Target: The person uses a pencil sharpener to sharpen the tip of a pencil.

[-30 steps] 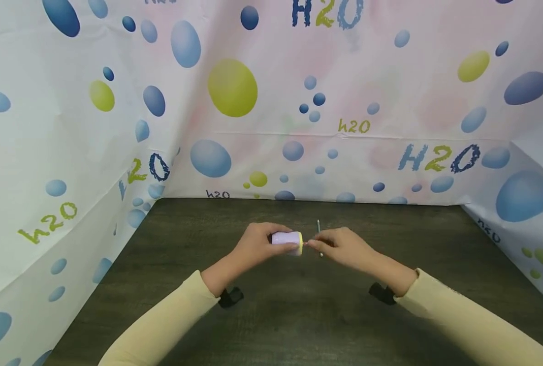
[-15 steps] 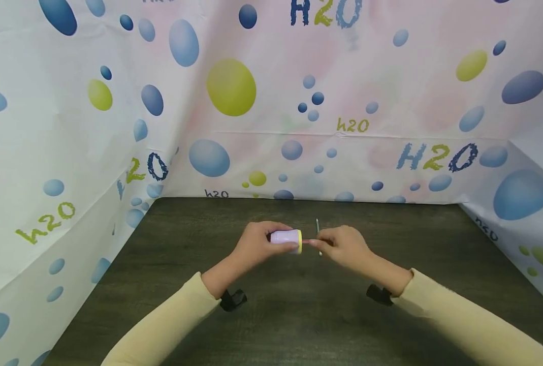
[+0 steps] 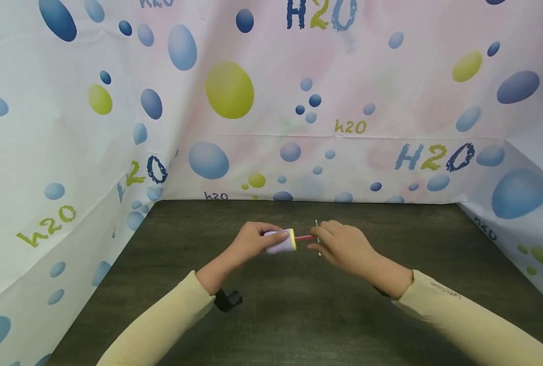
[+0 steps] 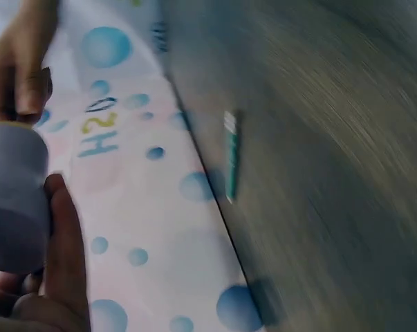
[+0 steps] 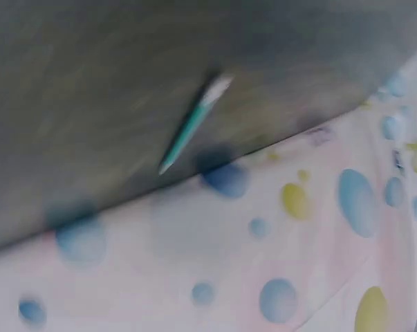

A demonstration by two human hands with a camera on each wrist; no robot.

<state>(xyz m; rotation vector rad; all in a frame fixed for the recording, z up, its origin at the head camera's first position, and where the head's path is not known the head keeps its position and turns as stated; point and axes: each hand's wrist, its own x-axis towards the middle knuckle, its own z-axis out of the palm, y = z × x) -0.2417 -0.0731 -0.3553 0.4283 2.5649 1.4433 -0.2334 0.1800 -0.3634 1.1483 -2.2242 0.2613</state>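
My left hand [image 3: 248, 241] grips a small lavender cylinder [image 3: 280, 243] with a yellow rim, thumb along its side. The cylinder lies sideways, its rim towards my right hand [image 3: 346, 246]. A slim red pencil [image 3: 304, 238] sticks out of the rimmed end, and the fingers of my right hand are curled about its outer end; thumb and index finger look a little apart. In the left wrist view the cylinder [image 4: 16, 200] is close up, the right hand [image 4: 25, 62] beyond it. The right wrist view shows neither hand.
A green pencil [image 5: 191, 128] with a white end lies on the dark wooden table [image 3: 280, 315], just behind my right hand in the head view. A white sheet [image 3: 271, 101] printed with blue and green bubbles stands along the table's back and sides.
More of the red pencil shows outside the cylinder. The cylinder has shifted slightly left and tilted. My right hand has turned over, its fingers higher and its thumb further from them.
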